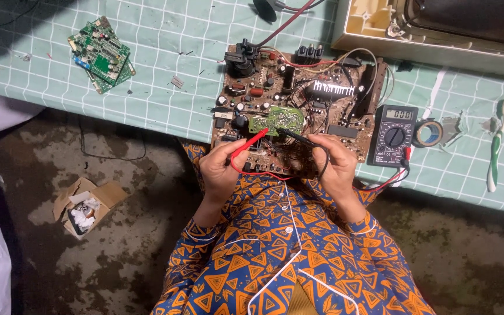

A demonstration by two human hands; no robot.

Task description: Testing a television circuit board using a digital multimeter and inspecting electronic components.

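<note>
Head view: left hand (220,169) pinches the red probe (251,143), right hand (336,166) pinches the black probe (298,135); a slipping tip could touch wrong spots on the small green board (275,119).

Small electronics repair workshop, home-style. Large brown circuit board (298,111) centre frame on a mint checked tablecloth (164,99), digital multimeter (393,135) right of it, spare green boards (101,53) upper left, tape roll (429,133) and toothbrush (496,146) at right, opened beige casing (380,29) upper right. Stained concrete floor (118,233) below, small cardboard box (86,205) lower left.
</note>
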